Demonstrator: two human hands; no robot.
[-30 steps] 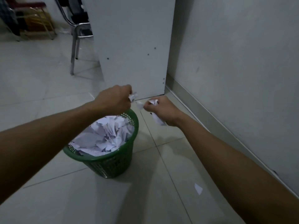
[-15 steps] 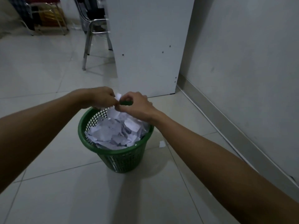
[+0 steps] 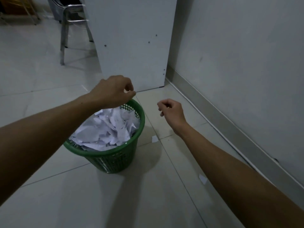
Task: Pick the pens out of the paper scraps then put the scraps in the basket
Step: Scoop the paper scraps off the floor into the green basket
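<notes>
A green mesh basket stands on the tiled floor, filled nearly to the rim with white paper scraps. My left hand hovers over the basket's far rim, its fingers loosely curled with nothing visibly held. To the right of the basket, my right hand hangs above the floor, also loosely curled and holding nothing. A small scrap lies on the floor beside the basket. A second small scrap lies nearer me, partly under my right forearm. No pens are in view.
A white cabinet panel rises just behind the basket. The wall and its skirting run along the right. A metal-legged chair stands at the back left, with bare floor tiles to the left.
Both hands held paper scraps together above the basket. They have since parted and hold nothing; the right hand moved off to the basket's right.
</notes>
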